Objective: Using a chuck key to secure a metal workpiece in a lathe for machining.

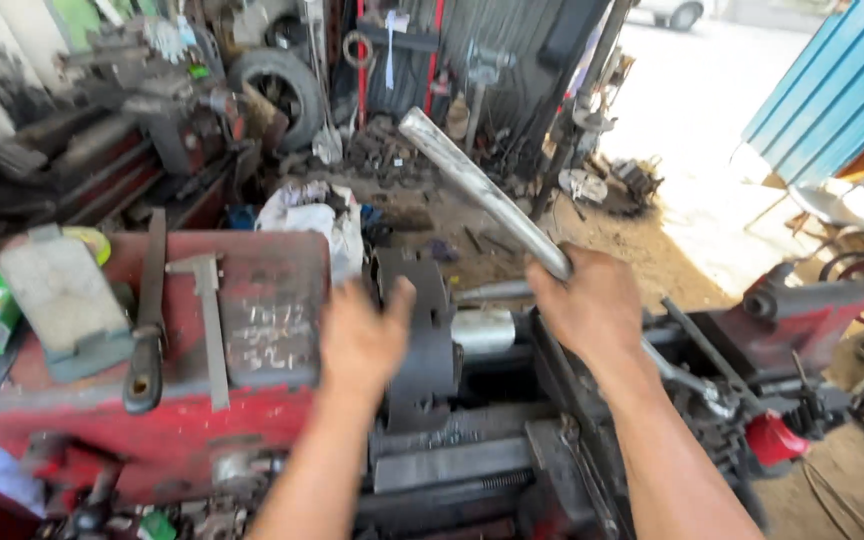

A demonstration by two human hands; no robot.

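Note:
My right hand (589, 305) grips the lower end of a long shiny metal bar (477, 187) that slants up and to the left. My left hand (362, 335) rests flat against the dark lathe chuck (430, 345), thumb over its front face. A short bright cylinder (484, 331) sticks out of the chuck to the right, between both hands. The chuck sits at the right end of the red lathe headstock (272, 300).
A large wrench (147, 320), a T-shaped tool (210, 320) and a grey block (57, 295) lie on the headstock. A tyre (277, 85) and scrap metal fill the back. The red tailstock (812, 315) stands at right.

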